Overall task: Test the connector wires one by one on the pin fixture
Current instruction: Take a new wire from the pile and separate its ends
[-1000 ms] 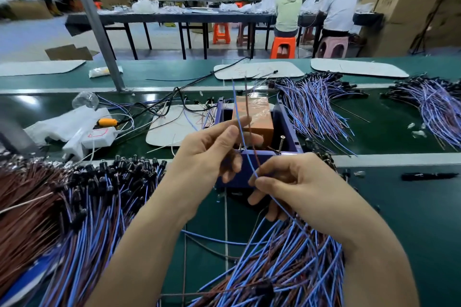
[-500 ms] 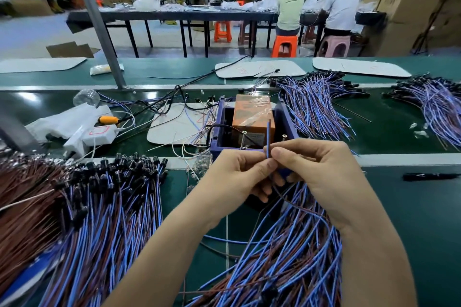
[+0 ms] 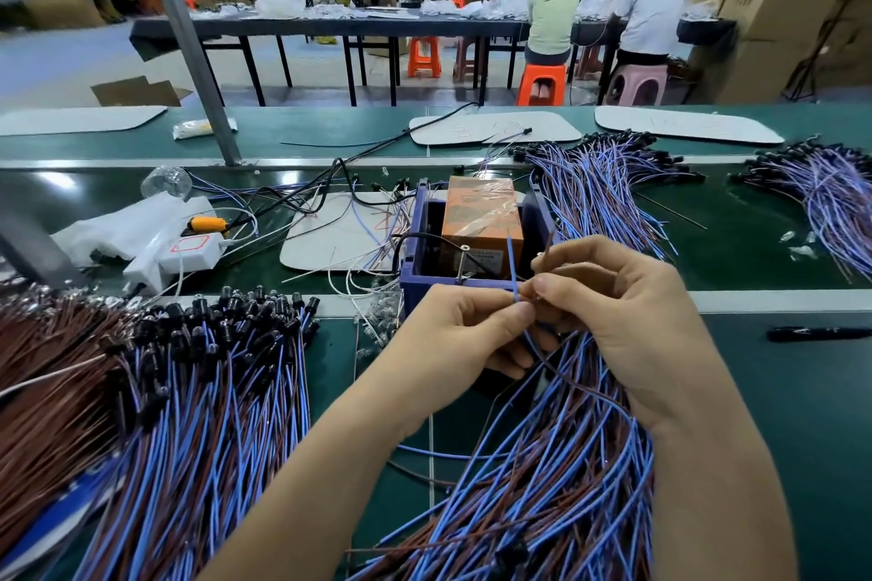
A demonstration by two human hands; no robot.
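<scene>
Both hands are busy right over the near edge of the pin fixture [image 3: 416, 259], that blue open box with a taped-up orange block [image 3: 481, 212] inside it. The left hand [image 3: 465, 326] pinches a blue lead [image 3: 512, 267] between thumb and forefinger, and its end sticks straight up toward 12 o'clock. The right hand [image 3: 627, 307], meeting the left at the fingertips, is curled round a brown lead [image 3: 549, 244] whose tip pokes up just beside the blue one, about 1 o'clock from it. (Whether either tip actually touches a pin, can't tell from here.) A screw-like pin [image 3: 463, 262] stands at the box's near wall, 11 o'clock from the pinch. Both leads trail down toward 5 o'clock into the big heap of wires [image 3: 542, 486] under the right wrist. Another heap with black connectors [image 3: 198, 382] lies at 8 o'clock on the green counter [image 3: 736, 259]. A purple-blue bunch [image 3: 599, 184] sits at 1 o'clock, and a black pen [image 3: 818, 334] lies off at 3 o'clock.
</scene>
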